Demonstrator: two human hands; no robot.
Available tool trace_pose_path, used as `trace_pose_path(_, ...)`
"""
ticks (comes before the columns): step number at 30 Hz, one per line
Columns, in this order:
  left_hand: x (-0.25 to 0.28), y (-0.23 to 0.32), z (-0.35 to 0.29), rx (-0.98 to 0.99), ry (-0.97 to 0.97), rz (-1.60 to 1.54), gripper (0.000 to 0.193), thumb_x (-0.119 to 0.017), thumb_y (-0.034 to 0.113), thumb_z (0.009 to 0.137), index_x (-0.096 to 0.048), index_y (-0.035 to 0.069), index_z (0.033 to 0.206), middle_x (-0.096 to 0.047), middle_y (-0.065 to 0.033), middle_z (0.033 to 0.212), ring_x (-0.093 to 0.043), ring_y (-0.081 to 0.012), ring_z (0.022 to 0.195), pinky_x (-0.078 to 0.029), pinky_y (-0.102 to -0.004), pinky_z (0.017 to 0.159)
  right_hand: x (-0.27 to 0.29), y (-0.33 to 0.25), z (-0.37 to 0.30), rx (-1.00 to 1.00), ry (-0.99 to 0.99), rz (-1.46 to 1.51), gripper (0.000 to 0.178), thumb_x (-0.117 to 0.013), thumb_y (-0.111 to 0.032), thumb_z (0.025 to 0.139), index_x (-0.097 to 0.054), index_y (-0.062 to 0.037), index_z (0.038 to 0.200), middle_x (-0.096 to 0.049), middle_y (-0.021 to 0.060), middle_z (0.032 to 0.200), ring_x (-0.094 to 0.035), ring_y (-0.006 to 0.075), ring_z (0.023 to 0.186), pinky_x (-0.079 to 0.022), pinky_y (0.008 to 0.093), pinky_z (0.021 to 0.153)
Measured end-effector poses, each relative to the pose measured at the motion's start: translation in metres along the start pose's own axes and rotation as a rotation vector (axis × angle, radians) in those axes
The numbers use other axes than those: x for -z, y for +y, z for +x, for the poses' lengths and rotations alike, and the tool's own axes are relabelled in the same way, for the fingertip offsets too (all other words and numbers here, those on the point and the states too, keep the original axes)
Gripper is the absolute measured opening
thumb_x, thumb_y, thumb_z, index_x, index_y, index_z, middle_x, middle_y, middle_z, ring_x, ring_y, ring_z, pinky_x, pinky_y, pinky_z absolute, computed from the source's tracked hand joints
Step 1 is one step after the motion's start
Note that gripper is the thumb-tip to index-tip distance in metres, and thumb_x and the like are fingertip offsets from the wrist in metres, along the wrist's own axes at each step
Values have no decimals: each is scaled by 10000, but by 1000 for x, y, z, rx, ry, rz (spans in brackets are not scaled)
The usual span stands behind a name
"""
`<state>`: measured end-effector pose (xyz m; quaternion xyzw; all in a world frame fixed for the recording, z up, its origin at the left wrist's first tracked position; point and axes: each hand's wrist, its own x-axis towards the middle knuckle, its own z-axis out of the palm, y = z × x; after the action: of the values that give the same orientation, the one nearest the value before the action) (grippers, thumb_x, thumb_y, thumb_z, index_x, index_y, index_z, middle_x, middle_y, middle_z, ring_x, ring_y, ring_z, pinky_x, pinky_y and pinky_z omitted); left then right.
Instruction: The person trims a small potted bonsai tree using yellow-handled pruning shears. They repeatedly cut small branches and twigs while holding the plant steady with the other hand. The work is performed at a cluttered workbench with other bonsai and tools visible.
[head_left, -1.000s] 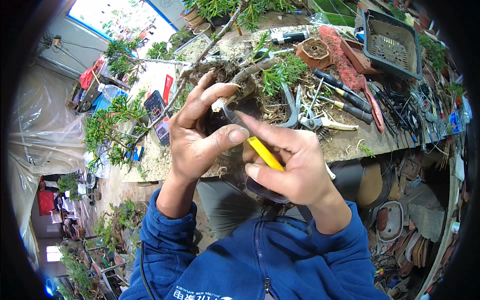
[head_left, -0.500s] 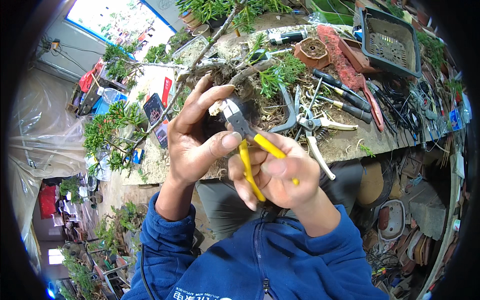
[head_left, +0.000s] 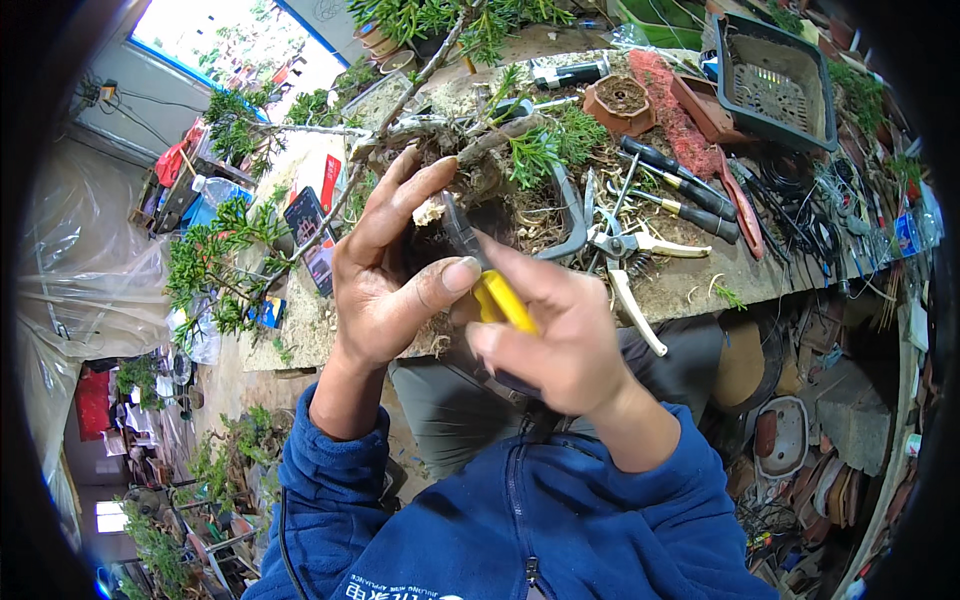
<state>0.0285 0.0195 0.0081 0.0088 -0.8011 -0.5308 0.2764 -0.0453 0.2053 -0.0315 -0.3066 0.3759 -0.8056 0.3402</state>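
Note:
A juniper tree with a gnarled trunk (head_left: 485, 178) lies across the bench in front of me. My left hand (head_left: 375, 275) cups the underside of its trunk, thumb held apart from the fingers. Beside those fingertips a pale patch of stripped wood (head_left: 428, 212) shows. My right hand (head_left: 565, 335) grips yellow-handled pliers (head_left: 505, 300), whose dark jaws point up at that pale wood and touch or nearly touch it. The jaw tips are blurred, so their bite cannot be made out. Dark shadow hides the wood between my hands.
Right of the trunk lie white-handled pruning shears (head_left: 640, 243), a grey angled bar (head_left: 575, 225) and several black-handled tools (head_left: 690, 195). Farther back stand a small brown pot (head_left: 622, 103) and a dark plastic basket (head_left: 775, 85). A phone (head_left: 305, 215) lies at left, near juniper foliage (head_left: 220, 265).
My right hand has turned over and closed round the pliers, bringing the spread yellow handles together. The jaws have rotated against the pale wood. My left hand stays nearly still.

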Motion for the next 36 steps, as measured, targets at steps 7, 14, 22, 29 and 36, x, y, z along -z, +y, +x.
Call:
trace_pose_path(7, -2, 0, 0, 63, -11, -174, 910, -914, 179, 814, -474, -105, 1559, -467, -261, 1628, -447, -314, 1523, -314, -435, 1268, 21, 40, 12, -276, -507, 1552, 679, -523, -71, 1013, -293, 65, 1637, -624, 287, 1241, -742, 347, 923, -670, 409, 671)
trace_pose_path(14, -4, 0, -1, 116, 15, -167, 892, -907, 126, 820, -468, -104, 1562, -465, -261, 1628, -452, -322, 1519, -320, -429, 1267, 8, 50, 11, -204, -522, 1708, 744, -539, -85, 1014, -211, 33, 1672, -656, 222, 1172, -745, 277, 833, -674, 346, 599)
trace_pose_path(22, -4, -1, 0, 39, -5, -92, 858, -928, 166, 814, -530, -71, 1536, -475, -268, 1619, -429, -320, 1533, -315, -427, 1265, 16, 55, 4, -140, -386, 1553, 776, -637, -91, 961, -333, -77, 1676, -710, 153, 1090, -717, 212, 733, -630, 290, 537)
trace_pose_path(29, -4, 0, 0, 12, 6, 19, 837, -935, 224, 814, -569, -51, 1515, -537, -255, 1575, -395, -329, 1554, -283, -440, 1274, 42, 18, 14, 343, -476, 1211, 737, -642, -80, 953, -447, -208, 1652, -747, 102, 1135, -667, 190, 742, -555, 305, 549)
trace_pose_path(36, -5, 0, 0, 5, 16, 24, 793, -928, 229, 814, -609, -14, 1498, -572, -222, 1562, -382, -340, 1569, -280, -446, 1272, 39, -19, -29, 381, 366, -771, 729, -729, 15, 792, -573, 62, 1502, -733, 228, 1230, -746, 249, 997, -559, 324, 949)
